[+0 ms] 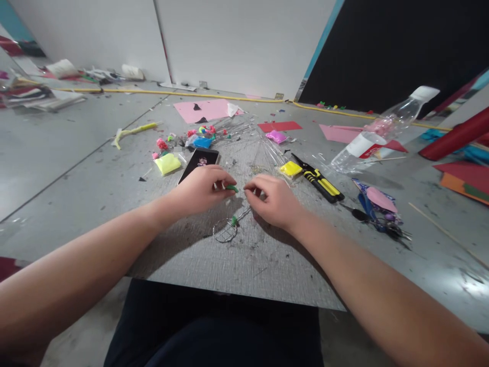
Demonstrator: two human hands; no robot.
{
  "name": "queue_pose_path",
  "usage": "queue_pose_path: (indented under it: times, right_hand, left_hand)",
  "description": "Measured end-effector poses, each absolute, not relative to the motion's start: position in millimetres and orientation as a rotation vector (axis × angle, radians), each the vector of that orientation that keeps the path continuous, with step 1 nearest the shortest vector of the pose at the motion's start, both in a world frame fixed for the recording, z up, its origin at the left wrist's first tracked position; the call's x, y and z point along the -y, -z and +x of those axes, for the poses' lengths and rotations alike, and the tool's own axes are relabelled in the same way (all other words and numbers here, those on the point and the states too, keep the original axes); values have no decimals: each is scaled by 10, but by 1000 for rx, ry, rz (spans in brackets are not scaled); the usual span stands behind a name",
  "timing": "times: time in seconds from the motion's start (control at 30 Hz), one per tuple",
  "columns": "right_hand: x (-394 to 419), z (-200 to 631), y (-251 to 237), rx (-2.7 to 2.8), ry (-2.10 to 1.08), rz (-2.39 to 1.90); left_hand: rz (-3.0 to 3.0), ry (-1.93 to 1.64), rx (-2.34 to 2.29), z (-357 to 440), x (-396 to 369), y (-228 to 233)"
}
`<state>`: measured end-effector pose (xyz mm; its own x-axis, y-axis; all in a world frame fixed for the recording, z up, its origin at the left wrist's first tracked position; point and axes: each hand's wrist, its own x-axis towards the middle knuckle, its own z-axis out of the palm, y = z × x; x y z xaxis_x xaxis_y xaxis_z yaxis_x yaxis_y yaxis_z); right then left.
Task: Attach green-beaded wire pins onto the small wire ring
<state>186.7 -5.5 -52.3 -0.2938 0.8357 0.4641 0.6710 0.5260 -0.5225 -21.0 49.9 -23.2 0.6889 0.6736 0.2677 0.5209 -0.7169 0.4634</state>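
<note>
My left hand [204,186] pinches a small piece of green modelling clay [231,188] between thumb and fingertips. Just across a narrow gap, my right hand [273,199] has its thumb and fingers drawn together; whatever is in them is hidden. Below the hands, a wire piece shaped like a small racket [224,231] lies on the table, with green clay where its round, crossed head meets the stem. The stem runs up toward my right hand, and I cannot tell whether the fingers touch it. A phone [202,158] lies partly behind my left hand.
Yellow-handled pliers [323,184] and a yellow clay packet [291,169] lie right of my hands. Beyond are a tilted plastic bottle [359,150], pink paper [206,110], a blue clay packet [202,142] and loose wires. Scissors [382,221] lie at the right.
</note>
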Motion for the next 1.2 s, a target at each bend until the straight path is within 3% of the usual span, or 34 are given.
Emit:
queue_pose_path:
  times: [0.5,0.87,1.2]
  right_hand:
    - [122,1830,510,2089,-279,-1038]
    - [163,1818,493,2079,-189,-970]
    - [175,1790,469,2126,-233,-1149]
  left_hand:
    - [2302,-540,-904,-185,-330,121]
    - [1773,-569,-874,-137,-320,129]
    - [1735,-573,-880,-172,-370,184]
